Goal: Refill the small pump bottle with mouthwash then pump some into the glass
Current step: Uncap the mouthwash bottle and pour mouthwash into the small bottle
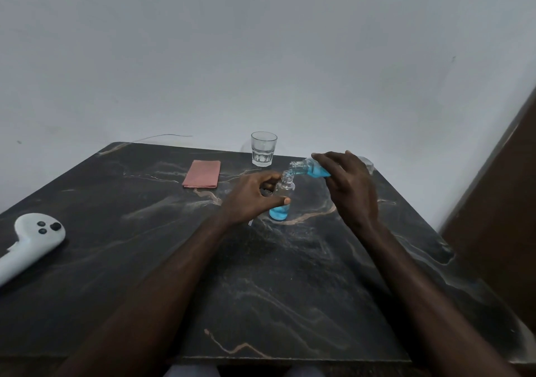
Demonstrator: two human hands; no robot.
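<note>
Near the frame's centre, the left hand (255, 196) wraps the small pump bottle (280, 202), steadying it upright on the tabletop (261, 275). Right hand (348, 185) grips the tilted mouthwash bottle (309, 169), neck over the opening, to pour. Glass (263, 149) waits behind. No labels are legible.

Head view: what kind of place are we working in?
Probably a plain room at home: a dark marble-patterned table against a bare wall, holding a drinking glass, a folded pink cloth and a white handheld controller.

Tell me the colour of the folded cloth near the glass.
Pinkish red, plain; the folded cloth shows best in the head view.
</note>
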